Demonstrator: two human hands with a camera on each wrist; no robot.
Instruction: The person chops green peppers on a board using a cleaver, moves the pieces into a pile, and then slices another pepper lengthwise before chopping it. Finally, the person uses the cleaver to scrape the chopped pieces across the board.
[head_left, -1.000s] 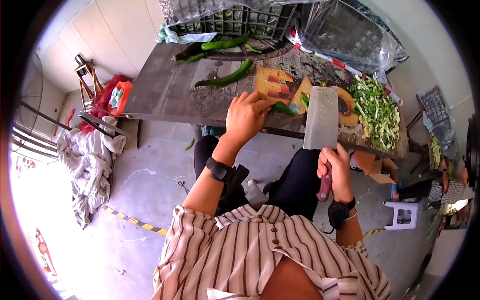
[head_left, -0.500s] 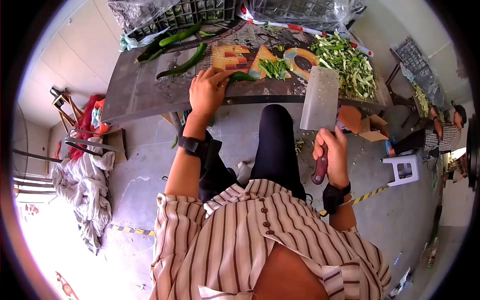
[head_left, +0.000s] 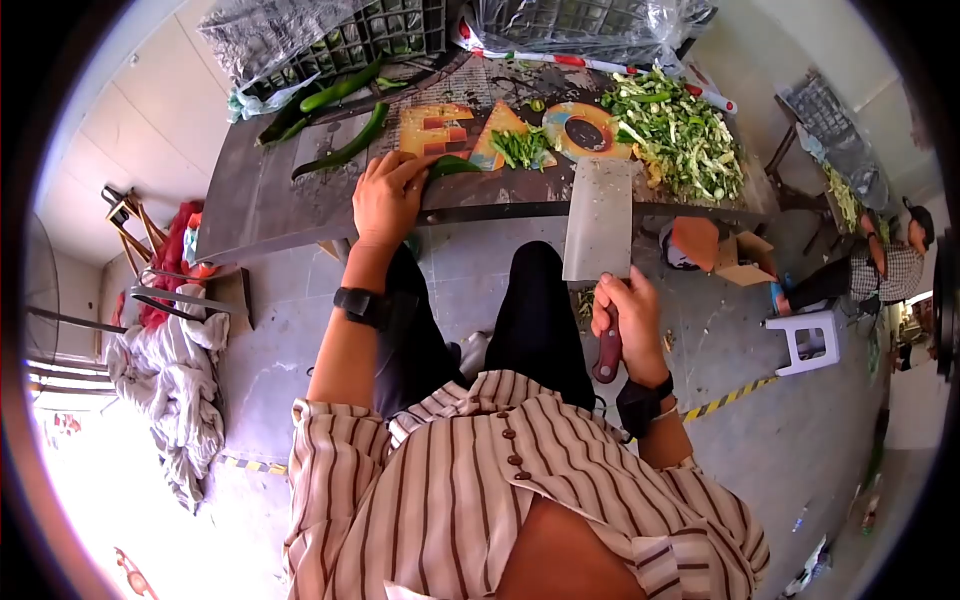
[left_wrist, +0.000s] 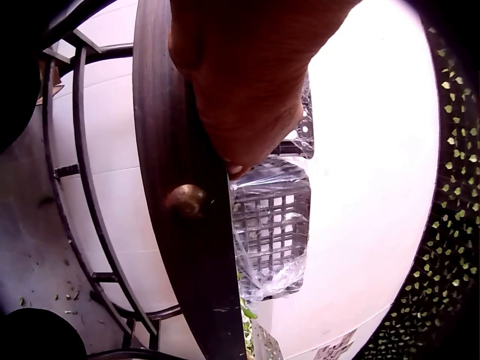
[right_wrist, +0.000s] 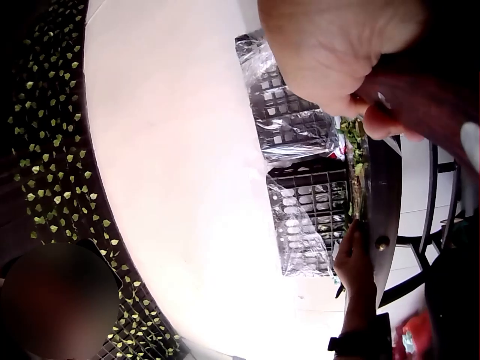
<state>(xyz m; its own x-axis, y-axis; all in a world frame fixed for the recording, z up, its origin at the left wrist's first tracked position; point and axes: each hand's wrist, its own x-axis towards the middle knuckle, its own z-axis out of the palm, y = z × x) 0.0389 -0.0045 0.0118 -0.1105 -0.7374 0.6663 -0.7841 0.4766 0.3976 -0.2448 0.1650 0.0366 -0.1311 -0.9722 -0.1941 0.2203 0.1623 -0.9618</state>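
Note:
In the head view my left hand (head_left: 388, 200) is at the table's front edge, its fingers holding a cut green chili pepper (head_left: 452, 168) against the tabletop. My right hand (head_left: 630, 315) grips a cleaver by its dark red handle (head_left: 607, 345). The broad blade (head_left: 600, 218) points away from me and overlaps the table edge. Between pepper and blade lies a small heap of chopped green pieces (head_left: 522, 148). A larger pile of chopped pepper (head_left: 685, 140) covers the right end. Whole long peppers (head_left: 345, 143) lie left of the lettering. The left wrist view hides the held pepper.
Plastic-wrapped black crates (head_left: 590, 30) stand along the table's back edge, with a red-and-white strip (head_left: 570, 60) before them. To the right are a cardboard box (head_left: 745, 258), a white stool (head_left: 805, 340) and another person (head_left: 880, 265). Grey cloth (head_left: 170, 380) lies on the left floor.
The head view has turned, shifting the table leftward and up in the picture. The cleaver has drawn away from the pepper, its blade now partly over the table edge. The left hand keeps its hold.

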